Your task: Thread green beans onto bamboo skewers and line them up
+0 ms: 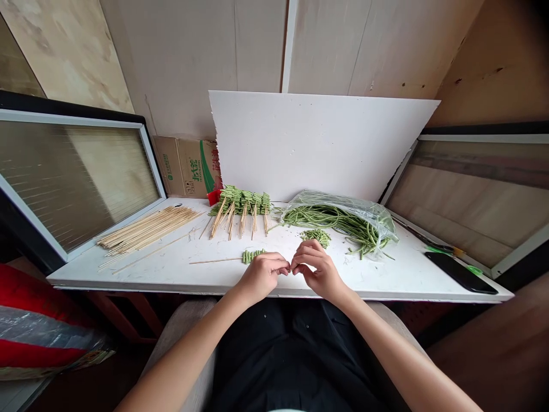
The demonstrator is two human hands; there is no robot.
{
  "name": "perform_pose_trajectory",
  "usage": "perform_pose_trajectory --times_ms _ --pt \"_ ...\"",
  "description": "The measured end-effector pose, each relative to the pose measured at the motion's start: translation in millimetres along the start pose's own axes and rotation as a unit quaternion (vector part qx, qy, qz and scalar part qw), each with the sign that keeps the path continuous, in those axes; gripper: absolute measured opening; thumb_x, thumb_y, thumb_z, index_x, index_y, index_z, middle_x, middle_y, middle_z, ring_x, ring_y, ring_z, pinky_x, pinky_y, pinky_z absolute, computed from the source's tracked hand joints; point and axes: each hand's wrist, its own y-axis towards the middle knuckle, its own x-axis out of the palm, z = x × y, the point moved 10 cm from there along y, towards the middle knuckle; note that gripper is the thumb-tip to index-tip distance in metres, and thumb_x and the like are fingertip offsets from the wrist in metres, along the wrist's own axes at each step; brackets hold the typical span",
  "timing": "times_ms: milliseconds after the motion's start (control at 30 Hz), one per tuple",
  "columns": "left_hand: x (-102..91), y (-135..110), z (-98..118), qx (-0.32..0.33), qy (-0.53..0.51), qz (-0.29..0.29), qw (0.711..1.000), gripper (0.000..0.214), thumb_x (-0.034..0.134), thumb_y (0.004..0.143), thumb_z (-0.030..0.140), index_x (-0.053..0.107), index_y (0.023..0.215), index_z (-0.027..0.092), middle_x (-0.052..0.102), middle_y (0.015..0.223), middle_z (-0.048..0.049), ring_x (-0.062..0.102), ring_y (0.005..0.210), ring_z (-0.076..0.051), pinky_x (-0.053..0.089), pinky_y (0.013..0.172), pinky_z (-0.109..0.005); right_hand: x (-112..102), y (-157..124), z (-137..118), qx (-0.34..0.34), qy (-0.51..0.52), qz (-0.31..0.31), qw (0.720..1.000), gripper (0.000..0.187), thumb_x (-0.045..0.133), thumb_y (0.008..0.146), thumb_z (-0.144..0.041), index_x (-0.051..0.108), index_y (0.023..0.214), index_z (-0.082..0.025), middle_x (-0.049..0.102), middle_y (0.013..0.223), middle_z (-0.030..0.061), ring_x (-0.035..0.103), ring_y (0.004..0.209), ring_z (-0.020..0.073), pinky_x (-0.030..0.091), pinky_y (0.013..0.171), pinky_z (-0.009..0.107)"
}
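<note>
My left hand (266, 274) is closed in a pinch above the front of the white table, its fingertips pointing right. Facing it, my right hand (317, 270) also has its fingers pinched, and the two sets of fingertips nearly meet. Whatever is between them is too small or hidden to make out. Just behind my left hand is a skewer of green beans (253, 256), its bare stick pointing left; the hand covers its right end, so I cannot tell whether they touch. Beyond my right hand is a small heap of cut green bean pieces (316, 237).
Loose bamboo skewers (150, 229) lie at the left. Stacked bean skewers (244, 203) sit at the back, beside a clear plastic bag (343, 200) of long green beans (330, 218). A black phone (458, 272) lies at the right edge. A white board (317, 143) stands behind.
</note>
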Motion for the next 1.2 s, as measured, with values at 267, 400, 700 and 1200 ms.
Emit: perform_pose_trajectory --times_ms 267,400,700,1200 --pt "-15.3 2 -29 -0.088 -0.04 0.06 0.993 0.012 0.07 0.093 0.015 0.082 0.095 0.017 0.077 0.09 -0.0077 0.072 0.081 -0.019 0.057 0.077 -0.03 -51 -18 96 0.115 -0.099 0.062 0.987 0.024 0.073 0.094 -0.049 0.082 0.092 -0.026 0.075 0.091 0.0083 0.062 0.093 0.029 0.048 0.089 0.048" --pt "-13.3 -4 -56 -0.158 -0.044 0.058 0.985 0.02 0.064 0.094 0.011 0.081 0.101 0.016 0.077 0.092 -0.0085 0.073 0.079 -0.019 0.059 0.074 -0.03 -71 -49 167 0.229 -0.222 0.024 0.948 0.039 0.067 0.093 -0.06 0.084 0.088 -0.025 0.076 0.088 0.0106 0.061 0.088 0.0313 0.046 0.084 0.047" --pt "-1.6 -12 -76 -0.229 -0.112 0.041 0.966 0.028 0.073 0.088 0.01 0.078 0.115 0.017 0.079 0.1 -0.0096 0.075 0.094 -0.021 0.063 0.088 -0.035 -45 -74 200 0.321 -0.169 -0.131 0.923 0.038 0.067 0.09 -0.058 0.084 0.086 -0.024 0.08 0.088 0.011 0.07 0.089 0.0313 0.05 0.077 0.039" --pt "2.1 -3 -16 -0.03 0.04 0.015 0.999 0.046 0.075 0.088 0.005 0.068 0.13 0.024 0.07 0.1 -0.0049 0.071 0.089 -0.018 0.061 0.082 -0.031 15 -12 53 0.216 0.101 -0.123 0.963 0.034 0.074 0.092 -0.055 0.08 0.103 -0.024 0.08 0.1 0.0069 0.071 0.089 0.0212 0.049 0.075 0.032"
